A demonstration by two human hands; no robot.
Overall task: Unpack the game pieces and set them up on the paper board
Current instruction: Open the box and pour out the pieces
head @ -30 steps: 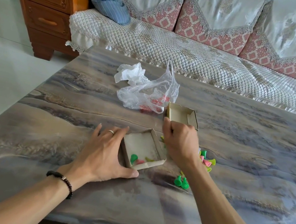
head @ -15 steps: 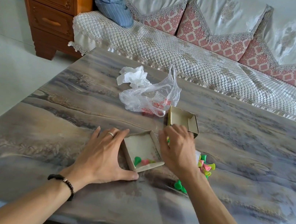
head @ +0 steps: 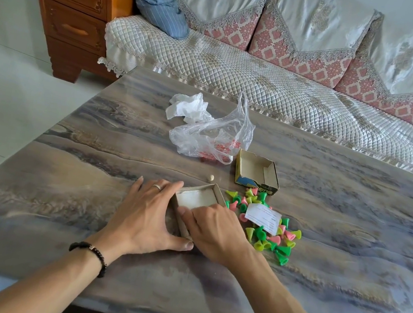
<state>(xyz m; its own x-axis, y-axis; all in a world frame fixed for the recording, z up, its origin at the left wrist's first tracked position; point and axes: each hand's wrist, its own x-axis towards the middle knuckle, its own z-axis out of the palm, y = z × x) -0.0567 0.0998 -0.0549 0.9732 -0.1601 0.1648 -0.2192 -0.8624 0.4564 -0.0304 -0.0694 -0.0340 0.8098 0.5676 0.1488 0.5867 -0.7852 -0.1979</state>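
Bare bench (head: 64, 204) lies open across the lower left and lower right of the frame. Right of centre, scattered game pieces (head: 266, 235) and a paper slip (head: 262, 217) block the surface, with an open box half (head: 256, 173) just above them. A plastic bag (head: 210, 138) and crumpled tissue (head: 187, 106) crowd the upper centre.

I can't see the near half of the shallow box (head: 198, 198), covered by my right hand (head: 212, 228) | game pieces (head: 265, 239) partly under the paper slip (head: 262, 217) | print on second box (head: 257, 173) unreadable | sofa (head: 264, 84) cut off at right
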